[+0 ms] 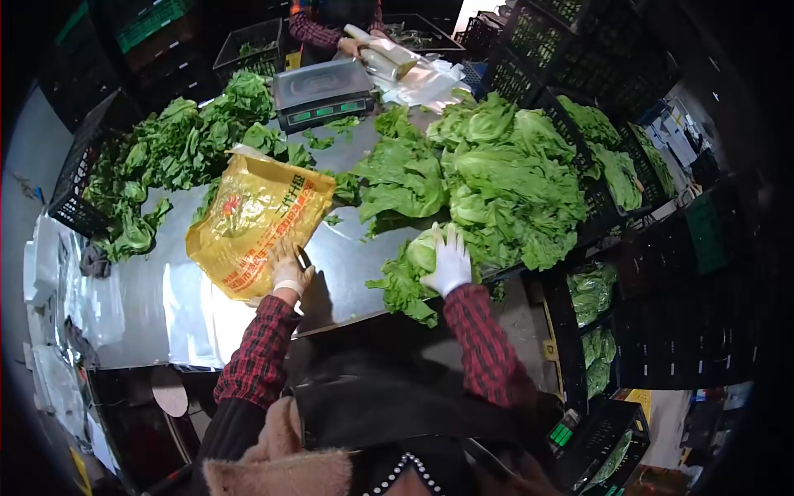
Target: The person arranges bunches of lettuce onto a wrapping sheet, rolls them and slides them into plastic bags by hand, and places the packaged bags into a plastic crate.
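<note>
L hand: white-cuffed glove on L hand (289, 271), fingers extended on lower R part of yellow bag (263, 217); film pinched or just pressed, can't tell.
R hand: gloved R hand (449, 258), thumb & fingers apart over R side of near lettuce (423, 250); firm hold vs. resting, can't tell.
Near lettuce: at front edge of steel table (141, 310), just in front of lettuce pile (513, 182); loose leaves spread L & below.
Yellow bag: lies tilted & creased, L of near lettuce, in front of scale (322, 87).
Handling (judgement): R hand best cupped round firm core, not outer leaves, which prob. tear; light squeeze. Watch front edge, could roll off. L hand flat, steadying slick film w/o bunching it.
Far side: co-worker's hand (351, 47) at pale wrapping (385, 62).
</note>
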{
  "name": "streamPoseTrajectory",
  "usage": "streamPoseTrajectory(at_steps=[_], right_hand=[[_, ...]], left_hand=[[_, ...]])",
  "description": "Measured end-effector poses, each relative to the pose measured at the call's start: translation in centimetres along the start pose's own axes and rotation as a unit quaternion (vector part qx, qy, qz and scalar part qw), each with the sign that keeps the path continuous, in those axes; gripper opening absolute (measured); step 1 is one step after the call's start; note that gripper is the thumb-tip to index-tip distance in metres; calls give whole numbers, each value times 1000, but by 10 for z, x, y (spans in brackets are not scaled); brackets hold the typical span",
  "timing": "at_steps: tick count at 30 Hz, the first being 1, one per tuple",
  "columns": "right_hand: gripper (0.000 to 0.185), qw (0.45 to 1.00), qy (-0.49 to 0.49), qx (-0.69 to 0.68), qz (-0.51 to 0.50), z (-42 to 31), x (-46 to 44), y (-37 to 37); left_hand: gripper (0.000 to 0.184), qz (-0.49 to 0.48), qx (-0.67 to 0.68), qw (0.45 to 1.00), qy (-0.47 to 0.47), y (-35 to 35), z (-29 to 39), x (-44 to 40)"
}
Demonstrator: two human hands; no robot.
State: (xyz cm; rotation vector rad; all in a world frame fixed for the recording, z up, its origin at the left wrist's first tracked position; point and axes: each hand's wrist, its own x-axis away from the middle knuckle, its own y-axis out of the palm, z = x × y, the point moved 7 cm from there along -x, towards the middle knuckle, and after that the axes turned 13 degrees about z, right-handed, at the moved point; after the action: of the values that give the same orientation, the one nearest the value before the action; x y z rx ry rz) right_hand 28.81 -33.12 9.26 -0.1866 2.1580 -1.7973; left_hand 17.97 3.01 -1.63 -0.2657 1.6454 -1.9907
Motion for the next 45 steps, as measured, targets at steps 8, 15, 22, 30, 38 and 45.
streamPoseTrajectory(at_steps=[8,15,22,30,38,45], right_hand=[[121,976,-43,68,-201,-5,-68,41],[93,970,-78,35,-229,12,-84,58],[62,842,-46,-518,-144,16,-131,-67],[78,734,-639,-166,159,-165,-44,-171],[109,939,-191,-240,155,-52,-168,-67],[76,990,-71,-90,77,-7,-171,63]], left_hand=[[91,-87,55,994,21,5,-29,34],[68,-127,77,987,66,-13,-12,88],[67,-257,266,929,-24,-47,9,70],[65,-454,810,339,-148,-133,148,2],[60,-183,906,308,-224,-124,112,-16],[57,-39,934,286,-210,-118,41,1]])
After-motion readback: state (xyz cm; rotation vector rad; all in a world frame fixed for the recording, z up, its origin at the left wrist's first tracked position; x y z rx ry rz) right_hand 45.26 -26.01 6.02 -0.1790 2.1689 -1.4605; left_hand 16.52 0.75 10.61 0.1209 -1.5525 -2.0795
